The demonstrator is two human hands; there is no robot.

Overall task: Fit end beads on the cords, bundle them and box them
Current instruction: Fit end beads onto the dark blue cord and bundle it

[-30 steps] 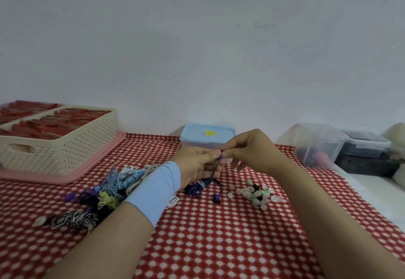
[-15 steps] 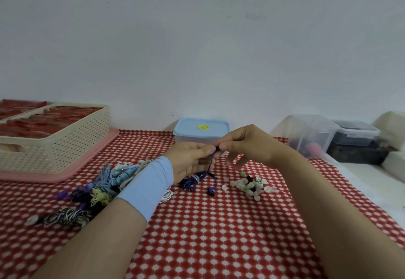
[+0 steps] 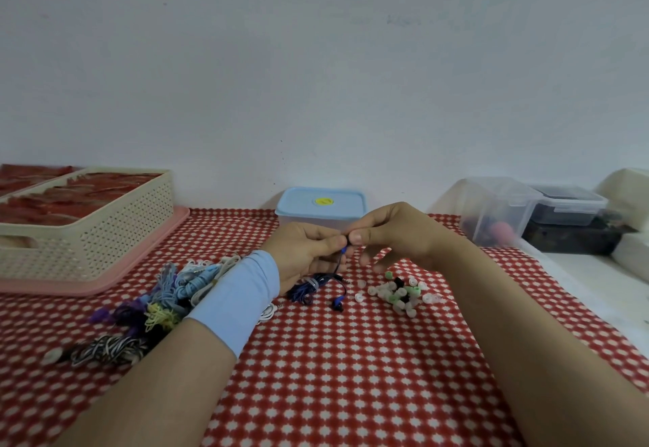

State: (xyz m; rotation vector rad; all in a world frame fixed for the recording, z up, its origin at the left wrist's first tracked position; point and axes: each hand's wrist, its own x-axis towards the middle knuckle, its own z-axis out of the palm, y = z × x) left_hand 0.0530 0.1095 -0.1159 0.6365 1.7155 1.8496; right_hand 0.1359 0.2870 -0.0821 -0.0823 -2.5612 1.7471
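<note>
Both hands meet above middle of table (image 3: pixel 351 376). Left hand (image 3: pixel 305 250) pinches tip of dark blue cord (image 3: pixel 316 287); rest of cord hangs down onto cloth just below. Right hand (image 3: pixel 397 236) pinches tight at same tip with thumb and forefinger, probably pushing bead on. Bead itself too small to see.

Risk: bead pops from pinch, gets lost among loose beads (image 3: pixel 397 292) just right of cord, or rolls toward right edge. Hard tug could drag cord through heap and scatter it.
</note>
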